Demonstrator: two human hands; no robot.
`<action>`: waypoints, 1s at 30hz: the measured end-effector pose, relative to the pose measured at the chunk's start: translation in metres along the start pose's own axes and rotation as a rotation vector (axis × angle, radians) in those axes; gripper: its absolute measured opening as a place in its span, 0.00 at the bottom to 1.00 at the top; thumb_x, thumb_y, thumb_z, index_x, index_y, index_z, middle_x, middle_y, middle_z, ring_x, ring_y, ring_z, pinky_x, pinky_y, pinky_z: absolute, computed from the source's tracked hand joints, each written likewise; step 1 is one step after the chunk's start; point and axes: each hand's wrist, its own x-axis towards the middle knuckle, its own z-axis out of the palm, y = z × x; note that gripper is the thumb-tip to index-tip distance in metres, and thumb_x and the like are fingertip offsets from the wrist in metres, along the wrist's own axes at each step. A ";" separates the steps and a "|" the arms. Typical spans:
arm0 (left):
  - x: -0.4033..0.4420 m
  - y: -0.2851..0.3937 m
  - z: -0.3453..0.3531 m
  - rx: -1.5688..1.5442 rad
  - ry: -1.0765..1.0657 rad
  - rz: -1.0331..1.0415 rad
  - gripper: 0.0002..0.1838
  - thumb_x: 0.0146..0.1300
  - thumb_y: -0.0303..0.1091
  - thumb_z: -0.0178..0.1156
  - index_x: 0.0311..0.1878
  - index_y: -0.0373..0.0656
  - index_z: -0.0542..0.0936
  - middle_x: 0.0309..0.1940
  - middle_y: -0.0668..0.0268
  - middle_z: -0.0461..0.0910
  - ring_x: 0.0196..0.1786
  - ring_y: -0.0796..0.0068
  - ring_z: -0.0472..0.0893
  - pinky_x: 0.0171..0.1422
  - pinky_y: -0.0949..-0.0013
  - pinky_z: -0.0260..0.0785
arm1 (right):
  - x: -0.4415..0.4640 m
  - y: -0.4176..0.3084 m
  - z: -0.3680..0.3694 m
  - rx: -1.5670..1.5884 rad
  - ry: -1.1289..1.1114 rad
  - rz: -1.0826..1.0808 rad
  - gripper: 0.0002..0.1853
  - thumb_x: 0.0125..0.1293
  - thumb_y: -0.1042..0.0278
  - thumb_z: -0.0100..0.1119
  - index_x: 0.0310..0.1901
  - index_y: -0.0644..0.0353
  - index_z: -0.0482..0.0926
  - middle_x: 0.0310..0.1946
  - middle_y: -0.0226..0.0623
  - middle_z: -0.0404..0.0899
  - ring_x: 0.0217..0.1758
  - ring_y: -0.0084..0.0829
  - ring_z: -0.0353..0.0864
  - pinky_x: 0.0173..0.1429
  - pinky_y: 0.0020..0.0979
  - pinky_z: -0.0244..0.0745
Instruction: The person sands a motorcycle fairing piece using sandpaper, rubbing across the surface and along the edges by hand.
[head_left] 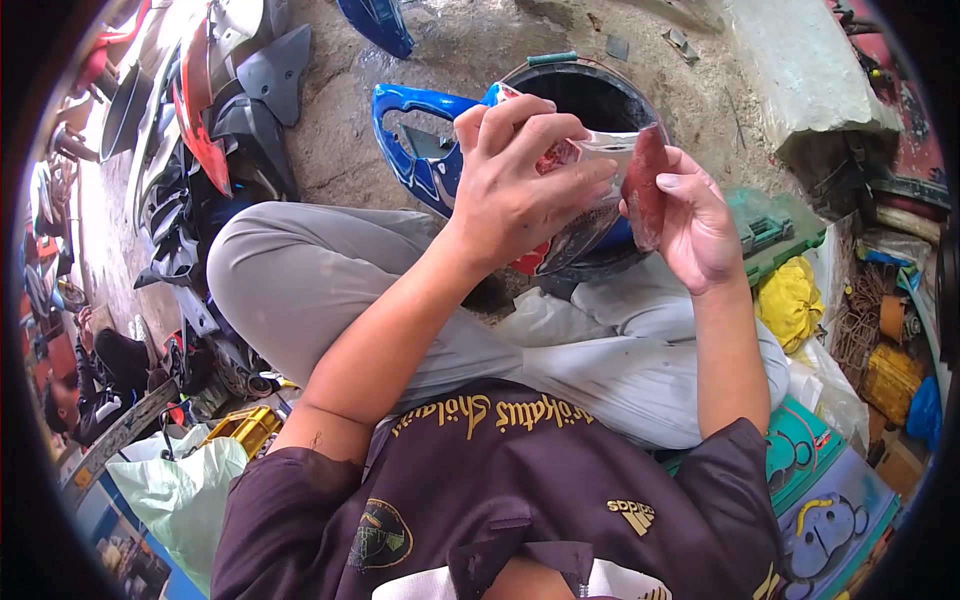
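Note:
My left hand [530,180] grips a glossy blue, white and red plastic fairing panel [393,150], its fingers bent over the near side. The panel has a large opening at its left end and lies tilted over the front of a black bucket [632,92]. My right hand [697,222] pinches a dark red, dusty, pointed piece [648,190] that looks like folded sandpaper, thumb on its face. That piece stands upright beside the panel's right end. My left hand hides the middle of the panel.
Black, grey and red fairing parts [205,110] are piled at the left. Another blue part [378,25] lies ahead on the rough floor. To the right are a yellow cloth bundle [790,300] and a green case [800,440]. A person [100,370] sits at the far left.

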 end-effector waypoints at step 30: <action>-0.010 -0.024 0.015 0.244 -0.089 -0.332 0.21 0.61 0.49 0.78 0.58 0.64 0.92 0.68 0.69 0.82 0.76 0.60 0.76 0.81 0.46 0.52 | 0.044 0.027 -0.007 -1.898 0.087 -0.869 0.19 0.66 0.81 0.73 0.58 0.57 0.91 0.46 0.39 0.83 0.47 0.43 0.83 0.52 0.42 0.83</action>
